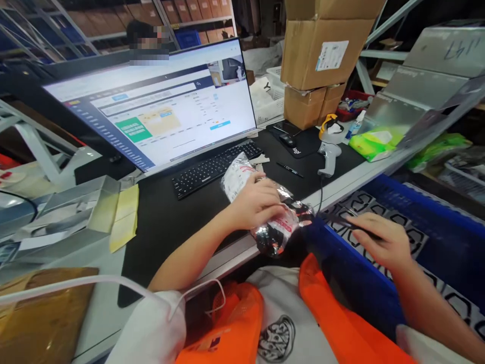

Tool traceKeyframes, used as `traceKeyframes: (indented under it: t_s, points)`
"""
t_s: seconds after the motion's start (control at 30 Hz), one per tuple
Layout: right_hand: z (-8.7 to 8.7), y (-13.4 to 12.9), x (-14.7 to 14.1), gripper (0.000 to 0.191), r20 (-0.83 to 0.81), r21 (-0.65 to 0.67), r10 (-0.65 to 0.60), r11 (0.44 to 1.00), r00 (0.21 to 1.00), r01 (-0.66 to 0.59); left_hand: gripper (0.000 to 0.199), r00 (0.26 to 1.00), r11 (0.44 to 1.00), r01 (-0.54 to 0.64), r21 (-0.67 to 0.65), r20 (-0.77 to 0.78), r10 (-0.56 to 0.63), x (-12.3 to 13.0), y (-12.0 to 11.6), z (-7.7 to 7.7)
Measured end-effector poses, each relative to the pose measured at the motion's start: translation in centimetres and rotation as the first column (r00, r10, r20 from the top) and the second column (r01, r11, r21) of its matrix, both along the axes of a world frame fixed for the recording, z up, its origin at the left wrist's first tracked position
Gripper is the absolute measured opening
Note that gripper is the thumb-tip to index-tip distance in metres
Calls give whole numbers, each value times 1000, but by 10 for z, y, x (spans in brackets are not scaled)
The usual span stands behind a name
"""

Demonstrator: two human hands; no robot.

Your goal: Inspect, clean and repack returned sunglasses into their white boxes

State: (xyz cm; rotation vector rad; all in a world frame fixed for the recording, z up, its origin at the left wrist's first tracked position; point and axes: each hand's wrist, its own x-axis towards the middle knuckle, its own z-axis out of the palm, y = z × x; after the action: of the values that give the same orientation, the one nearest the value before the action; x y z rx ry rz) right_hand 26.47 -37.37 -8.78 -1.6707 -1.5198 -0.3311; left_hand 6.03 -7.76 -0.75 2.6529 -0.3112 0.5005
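Observation:
My left hand [254, 203] is closed on a shiny plastic-wrapped package [276, 235] at the desk's front edge. White and red print shows on the wrapping, and a white labelled end sticks out beyond my fingers. To the right, my right hand [382, 237] is wrapped round a slim black tool [339, 217] that looks like a knife. Its tip points left, close to the package's right end; whether the two touch I cannot tell. A blue bin [409, 194] lies below my right hand, with white pieces marked with black outlines in it.
Behind the package stand a keyboard [212, 169] and a monitor [162, 111]. A pen [290, 170], a mouse [287, 140] and a corded barcode scanner [329, 157] lie to the right. Cardboard boxes [322, 55] are stacked at the back. A grey tray [87, 212] sits at left.

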Motion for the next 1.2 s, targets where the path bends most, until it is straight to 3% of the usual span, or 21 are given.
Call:
traceKeyframes:
  t_s: [0.1,0.17,0.33,0.53,0.67,0.77,0.87,0.97,1.03,1.1,1.2]
  points:
    - [40,4,-15,28,115,-121,184,978,976,-170,38,998,993,-64,-98,5,65,5,13,11]
    - [53,10,-21,28,180,-189,231,962,956,-197,43,994,984,-103,-144,16,107,7,19,16]
    - [60,30,-24,27,314,-238,209,962,926,-136,49,985,973,-125,-194,93,145,12,27,20]
    - [73,39,-20,26,435,-237,204,966,877,-107,49,975,974,-21,-225,210,70,17,31,12]
    - [77,40,1,28,473,-274,204,959,857,-76,48,978,971,7,-238,205,44,18,28,5]
    - [76,44,31,31,499,-281,181,959,847,-39,54,972,953,-33,-303,213,101,23,30,-2]
    - [75,47,62,33,541,-236,52,967,840,92,58,964,855,-48,-516,201,176,32,36,-14]
    - [73,45,75,34,513,-190,-57,965,856,179,57,940,632,-64,-773,166,298,44,41,-26]
    - [72,38,69,33,469,-198,-72,963,880,184,57,915,523,-58,-850,165,369,50,40,-31]
    - [71,29,59,30,410,-206,-73,964,909,170,57,896,499,-27,-866,201,396,52,36,-33]
    - [71,13,47,27,251,-212,-51,971,967,107,58,853,576,55,-816,338,397,43,25,-29]
